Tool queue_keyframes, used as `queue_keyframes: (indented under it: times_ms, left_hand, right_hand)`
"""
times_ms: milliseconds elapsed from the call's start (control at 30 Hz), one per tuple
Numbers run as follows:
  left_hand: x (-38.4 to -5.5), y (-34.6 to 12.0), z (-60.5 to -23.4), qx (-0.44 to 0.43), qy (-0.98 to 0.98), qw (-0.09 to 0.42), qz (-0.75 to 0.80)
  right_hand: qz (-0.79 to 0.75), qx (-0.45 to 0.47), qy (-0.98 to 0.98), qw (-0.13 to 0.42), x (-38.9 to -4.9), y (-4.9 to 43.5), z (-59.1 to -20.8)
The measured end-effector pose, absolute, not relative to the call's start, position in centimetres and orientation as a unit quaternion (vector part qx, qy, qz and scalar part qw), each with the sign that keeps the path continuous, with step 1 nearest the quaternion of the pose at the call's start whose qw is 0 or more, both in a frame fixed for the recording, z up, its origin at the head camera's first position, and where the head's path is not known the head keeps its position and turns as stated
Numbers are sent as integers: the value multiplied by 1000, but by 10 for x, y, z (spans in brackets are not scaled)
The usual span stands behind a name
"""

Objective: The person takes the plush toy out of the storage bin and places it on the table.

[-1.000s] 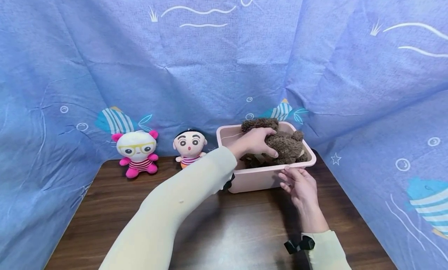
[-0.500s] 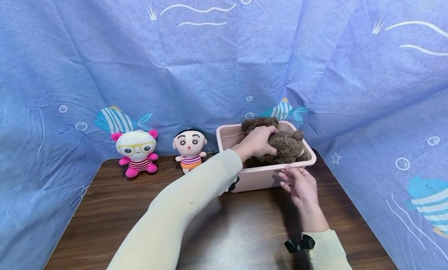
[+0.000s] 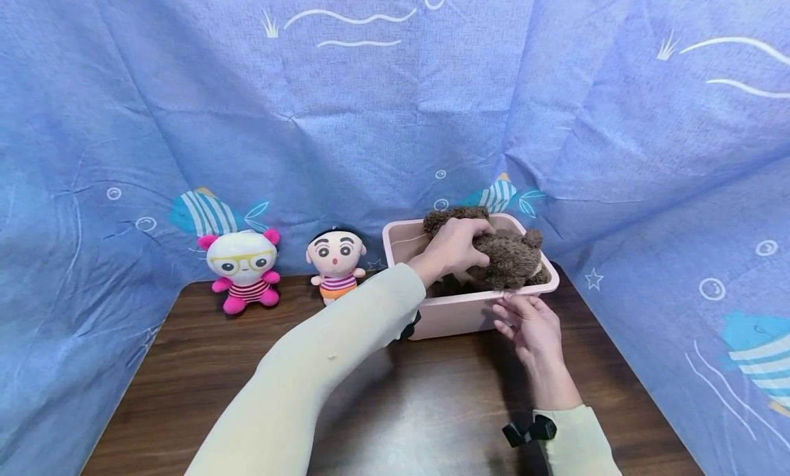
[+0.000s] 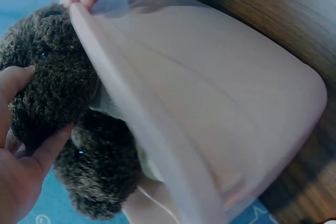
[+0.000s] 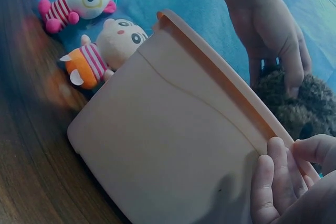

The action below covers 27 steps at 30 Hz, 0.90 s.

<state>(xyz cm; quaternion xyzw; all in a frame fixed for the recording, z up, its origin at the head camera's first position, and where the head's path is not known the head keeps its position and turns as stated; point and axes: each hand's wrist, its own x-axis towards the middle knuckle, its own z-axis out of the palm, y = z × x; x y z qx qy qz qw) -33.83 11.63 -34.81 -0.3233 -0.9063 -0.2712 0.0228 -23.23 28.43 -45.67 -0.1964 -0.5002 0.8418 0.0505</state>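
A pink plastic bin stands at the back right of the table, with brown fluffy teddy bears inside. My left hand reaches over the near rim and grips the head of one teddy bear, thumb and fingers spread around the fur. In the left wrist view that bear's head rises above the rim, and a second brown bear lies close beside it. My right hand pinches the front rim near its right end, thumb on top and fingers against the outer wall. The bears' lower parts are hidden in the bin.
To the left of the bin sit a boy doll in a striped shirt and a pink and white plush toy with yellow glasses. A blue sea-print cloth hangs behind the dark wooden table.
My left hand has shifted slightly right, and the bear's head under it has moved a little right in the bin. My right hand stays at the rim.
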Motion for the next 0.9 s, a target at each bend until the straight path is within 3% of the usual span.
queue_keyframes:
  times_ms: [433, 900]
  left_hand:
    - [-335, 108, -311, -318, -881, 14, -350]
    - [-338, 84, -274, -317, -853, 64, -409]
  right_hand:
    - [843, -191, -500, 54, -230, 283, -456]
    - [846, -189, -495, 55, -230, 283, -457]
